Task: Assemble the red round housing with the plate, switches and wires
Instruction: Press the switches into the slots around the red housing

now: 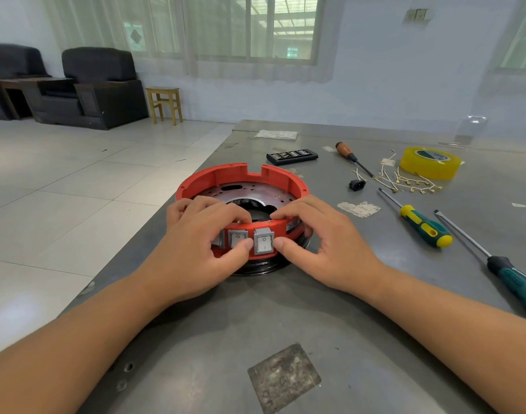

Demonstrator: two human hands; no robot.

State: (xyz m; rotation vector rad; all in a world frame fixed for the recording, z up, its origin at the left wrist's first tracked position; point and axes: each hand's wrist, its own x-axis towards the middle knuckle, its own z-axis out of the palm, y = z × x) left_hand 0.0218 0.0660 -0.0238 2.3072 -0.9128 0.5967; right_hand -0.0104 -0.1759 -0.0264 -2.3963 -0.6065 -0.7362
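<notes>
The red round housing stands on the grey table with a perforated metal plate inside it. Three grey rocker switches sit in its near wall; the rightmost switch juts out slightly. My left hand grips the housing's near rim, fingers curled over the top and thumb beside that switch. My right hand holds the rim from the right, fingers over the edge and thumb against the switch's right side. White wires with brass terminals lie loose at the right.
To the right lie a yellow-green screwdriver, a dark green screwdriver, a wooden-handled screwdriver, a yellow tape roll, a small black socket and a black bit case. The table's left edge runs close to the housing.
</notes>
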